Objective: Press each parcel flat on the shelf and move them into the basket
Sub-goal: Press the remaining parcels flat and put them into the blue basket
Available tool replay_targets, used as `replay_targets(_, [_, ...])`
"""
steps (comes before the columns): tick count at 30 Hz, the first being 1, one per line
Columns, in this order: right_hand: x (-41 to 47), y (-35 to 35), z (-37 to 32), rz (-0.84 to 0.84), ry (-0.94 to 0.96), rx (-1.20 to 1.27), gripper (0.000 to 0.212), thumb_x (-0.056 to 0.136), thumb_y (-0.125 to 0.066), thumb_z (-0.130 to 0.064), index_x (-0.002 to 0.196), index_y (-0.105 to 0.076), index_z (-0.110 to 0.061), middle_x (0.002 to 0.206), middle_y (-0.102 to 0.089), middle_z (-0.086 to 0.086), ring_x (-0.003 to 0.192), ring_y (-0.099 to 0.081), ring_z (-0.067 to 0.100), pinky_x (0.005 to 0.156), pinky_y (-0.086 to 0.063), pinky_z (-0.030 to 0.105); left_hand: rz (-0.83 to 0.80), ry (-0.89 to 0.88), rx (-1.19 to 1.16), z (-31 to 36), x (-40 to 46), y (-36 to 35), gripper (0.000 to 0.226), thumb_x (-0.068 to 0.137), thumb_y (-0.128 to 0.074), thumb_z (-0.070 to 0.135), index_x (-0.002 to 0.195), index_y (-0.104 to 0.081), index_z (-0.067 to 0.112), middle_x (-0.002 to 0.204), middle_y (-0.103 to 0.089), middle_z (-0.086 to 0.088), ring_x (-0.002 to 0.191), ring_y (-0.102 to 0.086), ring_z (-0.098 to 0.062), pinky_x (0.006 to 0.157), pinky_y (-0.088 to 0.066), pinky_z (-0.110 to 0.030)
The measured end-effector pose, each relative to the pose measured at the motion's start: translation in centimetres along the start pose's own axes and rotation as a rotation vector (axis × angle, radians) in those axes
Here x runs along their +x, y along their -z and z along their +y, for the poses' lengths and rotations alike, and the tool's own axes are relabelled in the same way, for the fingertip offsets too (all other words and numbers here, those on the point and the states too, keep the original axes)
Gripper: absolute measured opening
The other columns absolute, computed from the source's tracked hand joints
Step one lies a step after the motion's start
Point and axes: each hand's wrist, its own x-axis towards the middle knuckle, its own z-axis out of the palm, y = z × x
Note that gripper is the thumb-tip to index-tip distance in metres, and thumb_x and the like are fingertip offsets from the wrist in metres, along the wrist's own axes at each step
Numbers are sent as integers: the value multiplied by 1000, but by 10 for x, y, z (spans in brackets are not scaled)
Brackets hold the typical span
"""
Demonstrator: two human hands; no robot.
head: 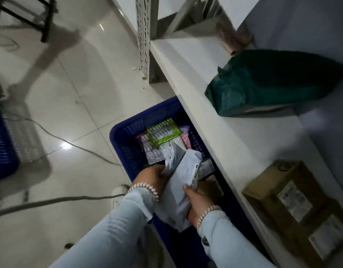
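Left hand (154,176) and right hand (198,198): fingers curled on opposite edges of pale grey parcel (181,182), held low inside blue basket (128,136) on floor beside white shelf (205,105). Green-bordered packet (163,135) and other flat parcels lie deeper in basket. On shelf: dark green parcel (267,82); brown box (294,202), well apart.

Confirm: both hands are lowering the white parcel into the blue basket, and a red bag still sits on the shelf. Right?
One error: the bag on the shelf is dark green, not red, as the head view shows. Otherwise correct: left hand and right hand hold the white parcel in the blue basket.
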Motion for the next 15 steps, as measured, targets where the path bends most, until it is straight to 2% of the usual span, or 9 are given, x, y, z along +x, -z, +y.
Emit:
replay_targets(2, [65, 2, 15, 0, -14, -79, 75, 39, -83, -55, 103, -70, -18, 100, -74, 7, 92, -69, 34, 87, -53, 54, 2, -9, 20, -10, 28, -8, 24, 93, -50, 39, 106, -66, 28, 112, -69, 0, 106, -62, -22, 83, -45, -26])
replay_targets(3, [96, 0, 23, -20, -33, -110, 82, 35, -84, -58, 105, -68, -18, 100, -74, 7, 91, -69, 34, 87, -53, 54, -10, -10, 32, -18, 42, -12, 23, 93, -49, 36, 108, -65, 28, 114, -68, 0, 108, -61, -23, 86, -45, -28])
replay_targets(4, [113, -1, 22, -32, -39, -124, 82, 37, -85, -57, 106, -67, -18, 99, -73, 6, 90, -69, 32, 87, -54, 53, -4, -16, 45, -23, 55, -15, 23, 93, -49, 33, 109, -64, 29, 115, -67, 0, 109, -61, -23, 88, -47, -30])
replay_targets(6, [118, -18, 6, -49, -24, -125, 64, 53, -84, -47, 105, -66, -14, 95, -73, 7, 87, -70, 30, 84, -55, 53, 15, -16, 35, -37, 77, -19, 23, 93, -49, 32, 112, -62, 33, 118, -66, 2, 111, -60, -22, 94, -47, -33])
replay_targets(8, [122, -35, -10, -37, -7, -89, 49, 63, -80, -35, 105, -65, -14, 94, -74, 12, 86, -70, 35, 80, -54, 59, 51, -24, -50, -46, 96, -21, 34, 92, -52, 27, 123, -56, 40, 132, -59, 5, 123, -54, -20, 106, -42, -36])
replay_targets(11, [118, -50, -37, -37, -76, -135, 34, 73, -75, -30, 100, -60, -14, 101, -66, 15, 98, -62, 33, 90, -50, 58, 111, -35, 106, -48, 118, -13, 63, 91, -55, 23, 145, -27, 39, 157, -24, 3, 143, -26, -23, 119, -20, -45])
replay_targets(12, [113, -49, -45, -27, -136, -193, 30, 79, -70, -32, 94, -58, -9, 100, -62, 14, 102, -56, 32, 97, -45, 57, 113, -24, 173, -50, 123, -9, 66, 90, -54, 24, 148, -22, 34, 159, -18, 1, 145, -22, -25, 119, -19, -45])
replay_targets(13, [116, -48, -48, -31, -200, -250, 30, 84, -64, -35, 95, -56, -7, 106, -58, 14, 108, -52, 32, 102, -40, 56, 104, 0, 172, -50, 126, -3, 65, 90, -53, 24, 148, -25, 30, 158, -21, -2, 144, -25, -27, 118, -24, -44])
replay_targets(15, [113, -46, -50, -40, -276, -226, 42, 89, -57, -37, 122, -50, -12, 131, -49, 11, 120, -47, 32, 103, -37, 56, 73, 55, 85, -52, 129, 4, 56, 89, -50, 20, 144, -37, 23, 149, -40, -8, 134, -42, -28, 111, -37, -38])
